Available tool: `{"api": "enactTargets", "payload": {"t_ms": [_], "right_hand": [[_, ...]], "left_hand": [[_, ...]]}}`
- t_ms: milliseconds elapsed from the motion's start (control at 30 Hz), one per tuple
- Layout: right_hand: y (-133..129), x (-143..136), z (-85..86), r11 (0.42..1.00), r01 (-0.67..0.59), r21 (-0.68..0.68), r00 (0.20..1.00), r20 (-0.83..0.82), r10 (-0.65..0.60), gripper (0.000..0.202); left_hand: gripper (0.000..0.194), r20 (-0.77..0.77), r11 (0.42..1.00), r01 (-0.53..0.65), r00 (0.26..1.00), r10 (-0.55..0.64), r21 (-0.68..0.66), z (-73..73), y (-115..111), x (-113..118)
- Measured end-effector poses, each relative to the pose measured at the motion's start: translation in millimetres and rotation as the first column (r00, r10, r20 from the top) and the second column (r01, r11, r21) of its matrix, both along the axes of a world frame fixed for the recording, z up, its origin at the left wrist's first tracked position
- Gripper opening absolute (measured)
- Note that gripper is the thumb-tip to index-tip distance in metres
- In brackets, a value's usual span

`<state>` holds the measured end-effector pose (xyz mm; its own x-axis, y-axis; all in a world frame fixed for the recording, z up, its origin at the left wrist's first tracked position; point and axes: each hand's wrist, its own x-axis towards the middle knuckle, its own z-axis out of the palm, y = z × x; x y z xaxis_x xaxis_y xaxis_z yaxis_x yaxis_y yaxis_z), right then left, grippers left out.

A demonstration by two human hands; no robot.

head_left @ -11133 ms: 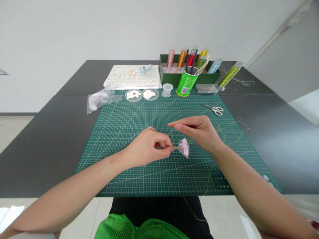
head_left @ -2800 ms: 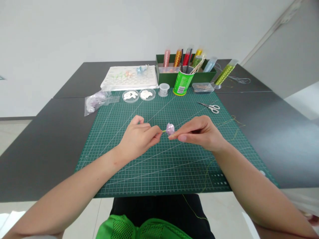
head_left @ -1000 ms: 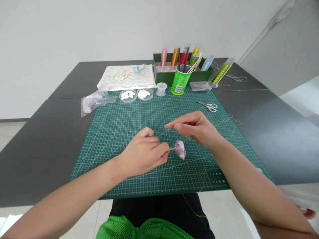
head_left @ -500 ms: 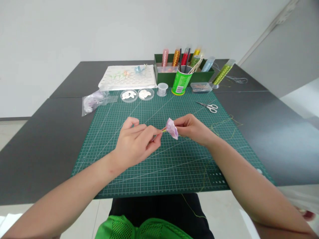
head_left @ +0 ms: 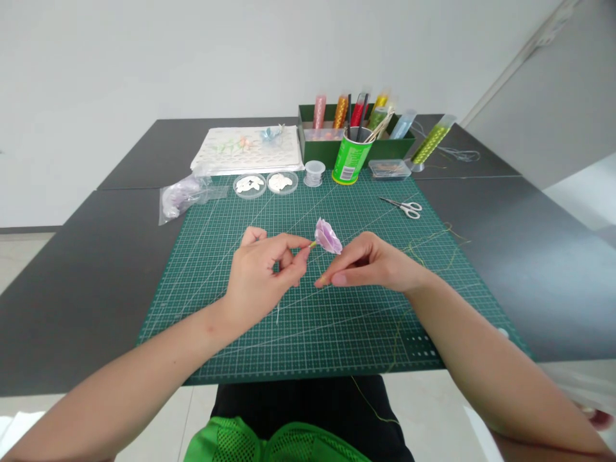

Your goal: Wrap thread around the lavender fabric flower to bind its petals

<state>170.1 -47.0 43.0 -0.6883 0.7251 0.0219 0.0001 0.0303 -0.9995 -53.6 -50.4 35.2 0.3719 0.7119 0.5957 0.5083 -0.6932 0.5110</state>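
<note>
Over the middle of the cutting mat, a pale purple artificial flower (head_left: 328,236) leans to the right on its short yellow-green stem. My left hand (head_left: 267,262) is closed on that stem, pinching it between thumb and forefinger just below the petals. A thin pale end, perhaps wire, hangs under this hand. Below and right of the flower, my right hand (head_left: 368,263) is closed in a pinch on a fine yellow-green thread, which is faint near the stem. More loose thread (head_left: 414,253) curls over the mat behind the right wrist.
Small scissors (head_left: 403,206) lie at the mat's right. Along the back stand two dishes of white pieces (head_left: 249,185), a clear spool (head_left: 314,173), a green can (head_left: 350,160) and a green box (head_left: 320,153) with thread tubes. A plastic bag (head_left: 180,196) lies left. The green mat (head_left: 231,356) reaches the table's front edge.
My right hand has moved from beside the petals to below the flower, toward me and slightly left. The flower has risen slightly and turned in my left fingers.
</note>
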Motion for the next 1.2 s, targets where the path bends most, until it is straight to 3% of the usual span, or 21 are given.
{"api": "enactTargets", "payload": {"t_ms": [133, 233, 400, 533, 600, 700, 733, 800, 867, 933, 1033, 1133, 1200], "right_hand": [[2, -1, -3.1, 0.999, 0.036, -0.025, 0.999, 0.033, -0.035, 0.012], [4, 0, -9.5, 0.986, 0.095, -0.133, 0.995, 0.039, -0.091, 0.021], [9, 0, -20.4, 0.892, 0.215, -0.399, 0.966, -0.045, -0.253, 0.025], [11, -3, -23.7, 0.818, 0.316, -0.481, 0.931, -0.007, -0.364, 0.03], [12, -5, -25.9, 0.801, 0.438, -0.407, 0.891, 0.079, -0.447, 0.029], [13, -8, -29.5, 0.764, 0.642, -0.069, 0.761, 0.182, -0.623, 0.023], [12, -10, -30.1, 0.756, 0.654, 0.039, 0.74, 0.174, -0.649, 0.024], [9, -13, -29.5, 0.796, 0.593, 0.123, 0.789, 0.106, -0.605, 0.028], [4, -18, -27.3, 0.884, 0.467, 0.031, 0.884, -0.013, -0.467, 0.03], [-1, -25, -25.1, 0.937, 0.324, -0.131, 0.926, -0.16, -0.342, 0.029], [-9, -38, -24.9, 0.934, 0.183, -0.306, 0.9, -0.33, -0.284, 0.027], [-15, -47, -26.9, 0.916, 0.13, -0.38, 0.877, -0.386, -0.285, 0.025], [-18, -50, -27.5, 0.901, 0.173, -0.398, 0.861, -0.383, -0.335, 0.023]], "left_hand": [[0.011, 0.175, 0.96, 0.076, 0.984, -0.029, -0.268, 2.2, 0, 1], [0.01, 0.324, 0.896, 0.171, 0.945, -0.032, -0.411, 3.9, 0, 2], [0.012, 0.441, 0.826, 0.267, 0.897, -0.026, -0.496, 3.8, 2, 3], [0.012, 0.498, 0.802, 0.305, 0.867, -0.011, -0.513, -0.6, 5, 4], [0.011, 0.521, 0.787, 0.324, 0.854, -0.005, -0.524, -2.0, 6, 5], [0.011, 0.538, 0.775, 0.344, 0.843, -0.006, -0.53, -1.8, 7, 5], [0.011, 0.537, 0.772, 0.348, 0.844, -0.011, -0.532, -1.4, 7, 5], [0.012, 0.512, 0.777, 0.335, 0.859, -0.019, -0.533, -0.5, 6, 5], [0.013, 0.441, 0.815, 0.273, 0.897, -0.024, -0.51, -0.3, 5, 5], [0.013, 0.32, 0.898, 0.15, 0.947, -0.011, -0.413, -1.0, 3, 4], [0.013, 0.121, 0.99, -0.017, 0.992, 0.034, -0.139, -3.8, 1, 2], [0.014, 0.023, 0.993, -0.072, 0.997, 0.071, 0.095, -7.0, -2, 2], [0.013, -0.003, 0.978, -0.101, 0.995, 0.103, 0.185, -8.5, -4, 3]]}}
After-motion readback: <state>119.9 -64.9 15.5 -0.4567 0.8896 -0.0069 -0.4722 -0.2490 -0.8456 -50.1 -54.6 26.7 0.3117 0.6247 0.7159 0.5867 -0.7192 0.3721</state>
